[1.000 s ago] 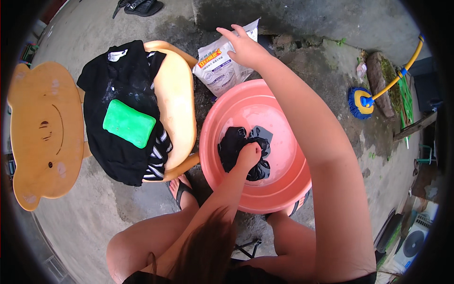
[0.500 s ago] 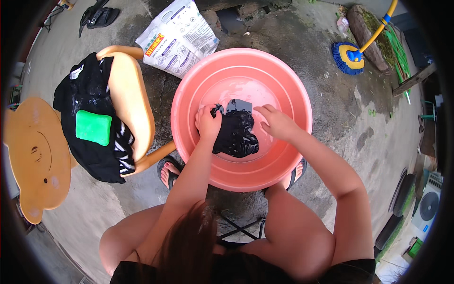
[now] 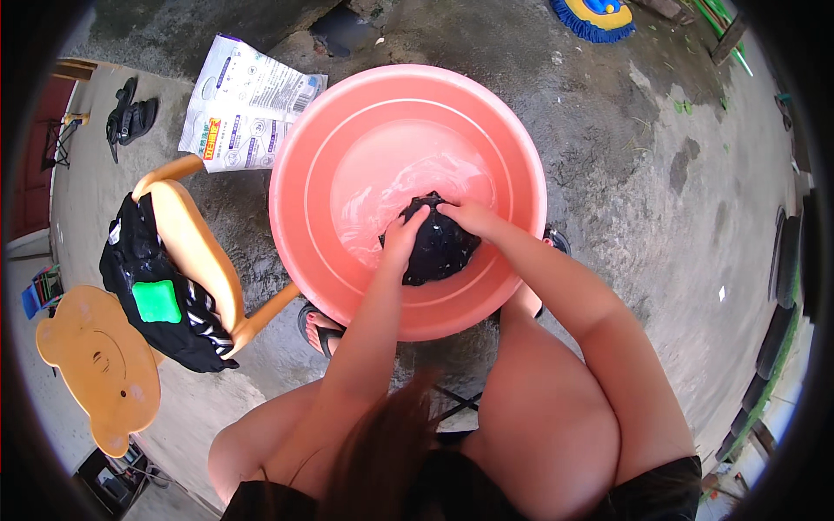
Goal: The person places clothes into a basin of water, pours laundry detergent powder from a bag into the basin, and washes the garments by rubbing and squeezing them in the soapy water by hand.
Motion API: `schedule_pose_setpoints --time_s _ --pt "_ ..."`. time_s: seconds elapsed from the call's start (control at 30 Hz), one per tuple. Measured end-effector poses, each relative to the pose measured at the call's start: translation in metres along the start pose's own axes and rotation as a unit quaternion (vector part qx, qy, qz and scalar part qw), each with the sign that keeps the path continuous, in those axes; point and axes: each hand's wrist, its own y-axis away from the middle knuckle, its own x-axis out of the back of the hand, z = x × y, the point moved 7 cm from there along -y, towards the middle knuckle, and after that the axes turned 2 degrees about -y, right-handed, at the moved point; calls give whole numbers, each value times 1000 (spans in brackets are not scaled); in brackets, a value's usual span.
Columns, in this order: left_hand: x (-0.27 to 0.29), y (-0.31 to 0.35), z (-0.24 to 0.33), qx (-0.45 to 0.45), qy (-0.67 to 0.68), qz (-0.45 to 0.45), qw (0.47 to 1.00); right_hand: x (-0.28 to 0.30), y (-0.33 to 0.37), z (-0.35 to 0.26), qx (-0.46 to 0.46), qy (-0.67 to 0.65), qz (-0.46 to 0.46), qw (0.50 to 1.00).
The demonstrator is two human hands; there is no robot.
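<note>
A wet, bunched black cloth (image 3: 441,250) lies in shallow water in the near half of the pink plastic basin (image 3: 300,165). My left hand (image 3: 400,238) grips its left side, the thumb along the top. From the right, my right hand (image 3: 469,219) pinches the upper edge, its fingers close to my left thumb. The undersides of both hands and some fingertips are hidden by the cloth. Soapy streaks show on the water beyond it.
Left of the basin, a small yellow chair (image 3: 195,239) holds a black garment (image 3: 130,252) with a green soap bar (image 3: 157,301) on it. A white detergent bag (image 3: 248,104) touches the basin's far left. A blue mop head (image 3: 595,19) and black sandals (image 3: 132,117) lie farther off.
My right hand has come down from beside the cloth and now holds its upper edge. The cloth is gathered into a rounder bunch. The whole view has shifted and turned.
</note>
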Motion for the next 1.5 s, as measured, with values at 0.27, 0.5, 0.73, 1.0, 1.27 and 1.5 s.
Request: schedule_pose_setpoints --time_s 0.27,0.5,0.73,1.0,1.27,1.5 --pt "121 -24 56 -122 -73 183 973 18 8 -66 161 -36 188 968" --pt "76 9 89 -317 -504 341 727 -1 22 -71 197 406 219 865" --pt "26 13 47 -292 -644 188 682 -26 14 -26 68 581 113 803" --pt "23 5 35 -198 -684 138 688 -55 21 -38 117 666 -39 735" --pt "20 3 37 -202 -676 137 696 -23 -2 -42 139 444 70 882" --pt "20 5 40 -209 -661 129 710 -7 -15 -21 170 337 169 910"
